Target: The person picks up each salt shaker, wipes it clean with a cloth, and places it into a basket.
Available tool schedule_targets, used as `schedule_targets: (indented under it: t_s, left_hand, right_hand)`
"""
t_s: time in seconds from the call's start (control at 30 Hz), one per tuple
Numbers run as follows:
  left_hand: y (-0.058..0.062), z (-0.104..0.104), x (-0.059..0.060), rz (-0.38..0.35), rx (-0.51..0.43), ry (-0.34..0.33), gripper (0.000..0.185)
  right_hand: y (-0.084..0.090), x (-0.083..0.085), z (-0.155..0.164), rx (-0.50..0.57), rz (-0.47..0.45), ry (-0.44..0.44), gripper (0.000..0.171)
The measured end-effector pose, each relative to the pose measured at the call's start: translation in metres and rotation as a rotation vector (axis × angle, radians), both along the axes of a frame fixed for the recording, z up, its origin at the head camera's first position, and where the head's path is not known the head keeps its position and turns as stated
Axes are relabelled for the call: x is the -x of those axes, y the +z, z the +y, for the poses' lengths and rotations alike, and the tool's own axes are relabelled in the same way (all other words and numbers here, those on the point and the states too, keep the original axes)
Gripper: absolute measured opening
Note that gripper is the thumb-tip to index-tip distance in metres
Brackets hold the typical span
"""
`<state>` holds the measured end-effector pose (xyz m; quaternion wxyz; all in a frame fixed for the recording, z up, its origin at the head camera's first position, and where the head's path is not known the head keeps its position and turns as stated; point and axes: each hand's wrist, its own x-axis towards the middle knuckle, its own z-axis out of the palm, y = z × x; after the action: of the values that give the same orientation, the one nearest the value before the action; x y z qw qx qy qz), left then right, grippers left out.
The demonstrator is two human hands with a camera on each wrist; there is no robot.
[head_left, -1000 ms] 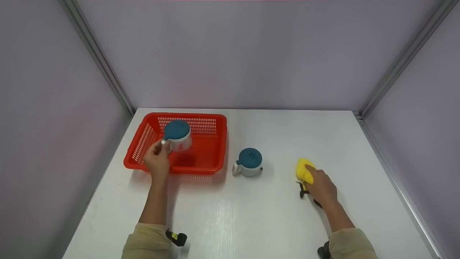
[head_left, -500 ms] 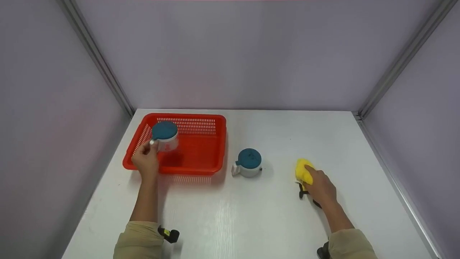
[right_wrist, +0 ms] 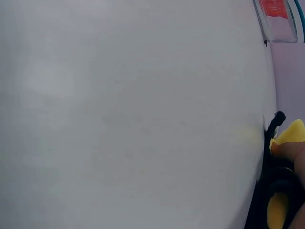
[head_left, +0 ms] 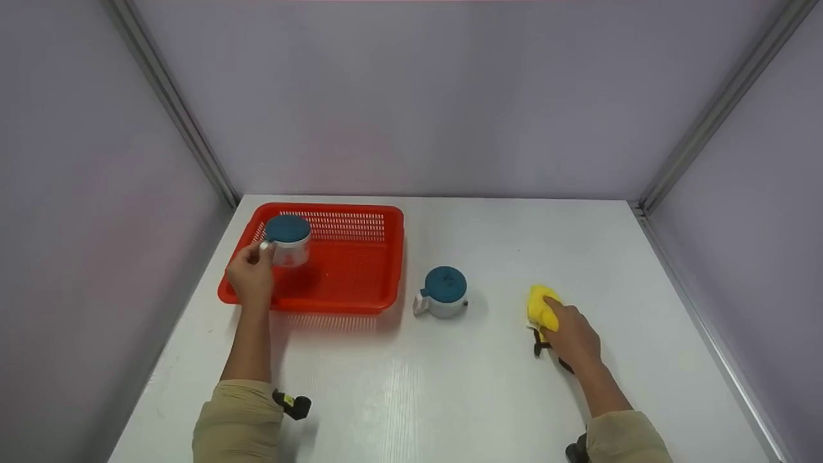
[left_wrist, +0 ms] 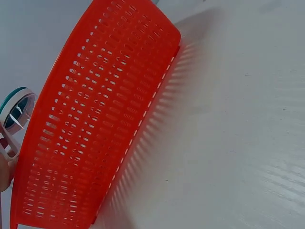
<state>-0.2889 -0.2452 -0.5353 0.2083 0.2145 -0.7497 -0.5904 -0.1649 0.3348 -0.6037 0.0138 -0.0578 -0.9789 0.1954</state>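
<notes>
Head view, lidded jar: 1 clear jar (head_left: 289, 252) with a teal lid (head_left: 288, 228) is held upright within the left part of the basket's outline; whether its base touches the basket floor cannot be told.
Left hand: the jar's white handle is pinched between thumb and fingers by the left hand (head_left: 251, 276), at the near left side of the basket.
Red basket: the slotted basket (head_left: 353, 267) is set at the far left of the table; in the left wrist view its outer wall is seen close up, with the jar partly hidden behind the rim.
Second jar: 1 more teal-lidded jar (head_left: 445, 297) is stood upright to the right of the basket, apart from it, its handle turned left.
Right hand: a soft yellow object (head_left: 542, 310) with black parts is gripped by the right hand (head_left: 575, 335), to the right of the second jar and well apart from the basket.
Sleeves: the forearms are partly covered by 2 khaki sleeves (head_left: 238, 418).
White table: the surface (head_left: 476, 399) is enclosed by pale panels (head_left: 411, 96).
</notes>
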Motion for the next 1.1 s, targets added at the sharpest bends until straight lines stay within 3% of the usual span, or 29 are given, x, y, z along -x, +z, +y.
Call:
schedule_targets:
  t_s: [0.27, 0.47, 1.1]
  left_hand:
    - [0.001, -0.008, 0.009, -0.162, 0.076, -0.117, 0.041]
    - [0.000, -0.011, 0.012, -0.254, 0.065, -0.140, 0.042]
    - [0.003, -0.009, 0.016, -0.362, 0.106, -0.216, 0.043]
  right_hand:
    - [0.001, -0.001, -0.001, 0.003, 0.000, -0.010, 0.067]
    - [0.000, -0.003, -0.001, -0.005, -0.008, -0.004, 0.068]
    - [0.003, -0.006, 0.001, 0.005, -0.012, -0.022, 0.067]
